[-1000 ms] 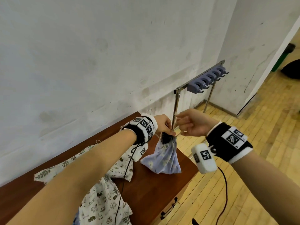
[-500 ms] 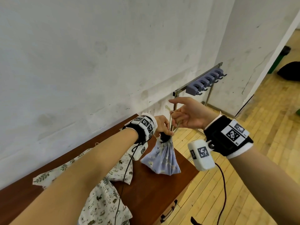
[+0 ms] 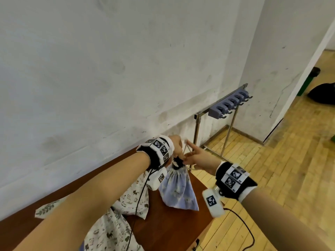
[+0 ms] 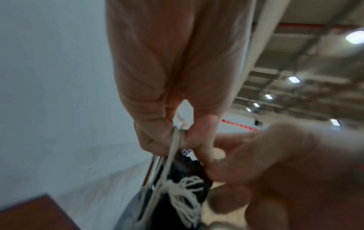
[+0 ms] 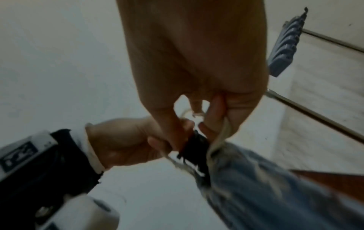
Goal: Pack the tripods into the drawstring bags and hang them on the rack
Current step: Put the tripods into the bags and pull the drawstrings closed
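Note:
A pale blue drawstring bag (image 3: 178,192) stands on the brown table (image 3: 174,230), its neck gathered round the black tripod top (image 3: 176,162) that sticks out. My left hand (image 3: 179,153) pinches the cream cord (image 4: 175,144) just above the neck between thumb and forefinger. My right hand (image 3: 188,155) is right beside it, fingers curled with a loop of the cord (image 5: 222,133) across them, forefinger pointing up. The wrist views show the tripod top (image 5: 195,147), the bag (image 5: 256,186) and a frayed cord end (image 4: 187,191). The rack (image 3: 227,105) with grey hooks stands beyond, bare.
Other printed cloth bags (image 3: 116,232) lie on the table to the left, one with a leaf pattern (image 3: 45,210). The white wall runs close behind. Wooden floor (image 3: 290,178) opens to the right, with a dark bundle (image 3: 322,93) far off. Wrist cables hang below my arms.
My right hand, raised with the cord half a second ago, has come back down to the bag's neck beside the left hand. The left hand stays pinched at the neck.

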Tool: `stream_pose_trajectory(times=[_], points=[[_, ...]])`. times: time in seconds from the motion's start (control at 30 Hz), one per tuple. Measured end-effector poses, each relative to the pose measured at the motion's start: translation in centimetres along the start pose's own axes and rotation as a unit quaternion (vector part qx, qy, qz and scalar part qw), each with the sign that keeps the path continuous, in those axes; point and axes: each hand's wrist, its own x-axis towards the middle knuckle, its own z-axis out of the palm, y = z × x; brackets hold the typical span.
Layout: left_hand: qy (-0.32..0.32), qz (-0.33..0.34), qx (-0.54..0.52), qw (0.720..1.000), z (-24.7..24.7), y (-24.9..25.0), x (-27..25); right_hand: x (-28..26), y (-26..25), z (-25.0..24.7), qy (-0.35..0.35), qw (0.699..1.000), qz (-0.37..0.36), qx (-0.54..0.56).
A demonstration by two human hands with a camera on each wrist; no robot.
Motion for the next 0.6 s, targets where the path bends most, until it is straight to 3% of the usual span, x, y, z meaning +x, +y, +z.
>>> stream_pose_trajectory(times=[0.1, 0.2, 0.3, 0.5, 0.6], points=[[-0.036, -0.028, -0.146, 0.988, -0.5, -1.1, -0.7, 1.0, 0.9, 1.5, 0.044, 0.998, -0.042, -0.004], [0.001, -0.033, -0.211, 0.977, -1.0, -2.0, -1.0, 2.2, 0.7, 2.1, 0.072, 0.994, -0.077, -0.028], [0.021, -0.047, -0.314, 0.948, -1.7, -2.5, -1.2, 3.7, 0.6, 2.7, 0.071, 0.991, -0.085, -0.070], [0.010, -0.104, -0.364, 0.926, -4.1, -2.6, -1.3, 4.7, 0.8, 2.6, 0.056, 0.991, -0.054, -0.106], [0.022, -0.111, -0.312, 0.943, -4.5, -2.6, -0.9, 5.4, 0.5, 3.2, 0.068, 0.990, -0.048, -0.115]])
